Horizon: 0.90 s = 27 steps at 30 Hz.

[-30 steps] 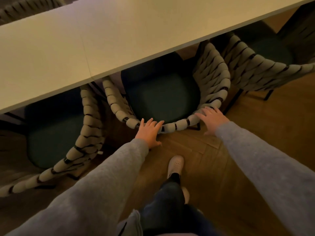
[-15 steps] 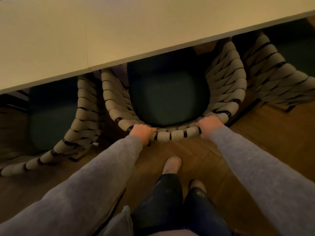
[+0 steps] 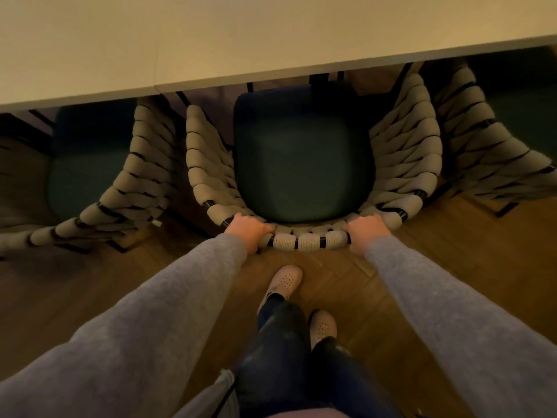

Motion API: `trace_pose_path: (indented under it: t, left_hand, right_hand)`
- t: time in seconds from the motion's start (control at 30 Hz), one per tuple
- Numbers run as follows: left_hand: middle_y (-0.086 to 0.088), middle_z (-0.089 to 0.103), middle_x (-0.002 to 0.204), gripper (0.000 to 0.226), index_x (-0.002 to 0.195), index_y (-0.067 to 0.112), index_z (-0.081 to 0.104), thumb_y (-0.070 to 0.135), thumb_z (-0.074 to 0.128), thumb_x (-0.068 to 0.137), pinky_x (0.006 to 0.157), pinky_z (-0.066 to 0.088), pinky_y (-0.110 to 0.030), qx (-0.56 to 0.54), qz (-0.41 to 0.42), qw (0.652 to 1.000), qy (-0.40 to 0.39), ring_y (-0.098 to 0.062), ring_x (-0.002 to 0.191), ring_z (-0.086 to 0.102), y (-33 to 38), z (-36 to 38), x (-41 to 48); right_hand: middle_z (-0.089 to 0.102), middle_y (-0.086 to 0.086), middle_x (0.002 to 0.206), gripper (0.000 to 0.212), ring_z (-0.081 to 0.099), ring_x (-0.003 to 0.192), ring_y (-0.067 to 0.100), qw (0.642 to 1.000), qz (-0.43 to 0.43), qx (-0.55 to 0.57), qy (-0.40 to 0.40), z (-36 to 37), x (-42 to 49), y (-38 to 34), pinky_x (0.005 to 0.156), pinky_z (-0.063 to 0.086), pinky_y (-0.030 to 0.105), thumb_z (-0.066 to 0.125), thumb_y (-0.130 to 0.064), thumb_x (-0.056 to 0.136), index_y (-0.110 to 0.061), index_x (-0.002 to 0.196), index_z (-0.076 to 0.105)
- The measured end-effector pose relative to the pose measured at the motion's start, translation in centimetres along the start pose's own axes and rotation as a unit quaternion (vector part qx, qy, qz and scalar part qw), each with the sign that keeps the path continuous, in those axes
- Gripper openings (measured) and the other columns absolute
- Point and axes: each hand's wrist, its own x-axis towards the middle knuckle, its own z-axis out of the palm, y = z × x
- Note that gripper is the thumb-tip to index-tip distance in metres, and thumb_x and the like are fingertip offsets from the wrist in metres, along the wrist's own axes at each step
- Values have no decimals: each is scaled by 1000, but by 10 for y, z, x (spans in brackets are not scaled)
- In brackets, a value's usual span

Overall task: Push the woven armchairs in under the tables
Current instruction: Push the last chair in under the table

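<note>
Two-handed hold on the middle woven armchair (image 3: 307, 241), at the curved top rail of its back. On the rail left of centre, left hand (image 3: 248, 229), fingers curled over the top and down the inner side, knuckles up, gripping. On the same rail right of centre, right hand (image 3: 366, 230), curled over and gripping likewise. Fingertips of both hidden behind the weave. Between the hands, a few pale woven loops on a dark frame.

Dark green seat cushion (image 3: 301, 164) almost wholly out in the open, its far edge about level with the front lip of the pale table (image 3: 211, 40). Woven arms reaching up to that lip on either side. Thin seam across the tabletop, left of centre.

Second armchair (image 3: 135, 176) just beside on the left, turned at a slant, seat partly under the table. Third armchair (image 3: 488, 152) on the right, close against the middle one's arm, seat mostly lost in shadow under the table.

Grey sleeves (image 3: 180, 297) down both forearms to the wrists. Wooden floor (image 3: 452, 267) underneath. Pale perforated shoe (image 3: 286, 280) forward, near the back rail but not touching; other shoe (image 3: 323, 327) further back. Dark trousers (image 3: 280, 357) above both
</note>
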Motion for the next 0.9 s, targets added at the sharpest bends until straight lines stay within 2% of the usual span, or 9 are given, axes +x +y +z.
trace_pose_path:
  t: [0.17, 0.43, 0.7, 0.9]
  left_hand:
    - [3, 59, 127, 49, 139, 38, 43, 31, 60, 94, 106, 37, -43, -14, -12, 1000, 10, -22, 121, 53, -2, -8, 7]
    - [3, 56, 133, 48, 140, 38, 41, 30, 56, 96, 109, 32, -42, -14, -13, 1000, 0, -22, 127, 48, -12, -22, 15]
    - [2, 59, 127, 40, 132, 36, 49, 30, 60, 93, 111, 29, -49, 2, -8, 1000, -26, -23, 124, 50, 0, -15, 14]
    - [1, 57, 131, 44, 136, 34, 47, 27, 59, 94, 114, 27, -51, 17, -4, 999, -27, -24, 127, 49, 7, -18, 22]
  right_hand:
    - [62, 0, 111, 27, 54, 113, 24, 999, -3, 27, 18, -3, 8, 6, 112, 31, 47, 59, -22, 93, -31, 118, 60]
    - [62, 0, 110, 29, 56, 112, 24, 999, -10, 33, 22, -14, 22, 8, 111, 32, 47, 59, -21, 93, -31, 120, 59]
    - [60, 3, 120, 30, 50, 121, 26, 1000, 4, -2, -26, -9, 19, 10, 112, 30, 47, 57, -22, 93, -28, 123, 57]
    - [61, -2, 114, 31, 52, 118, 23, 999, -1, 7, -35, -9, 21, 20, 112, 28, 49, 60, -24, 92, -33, 121, 57]
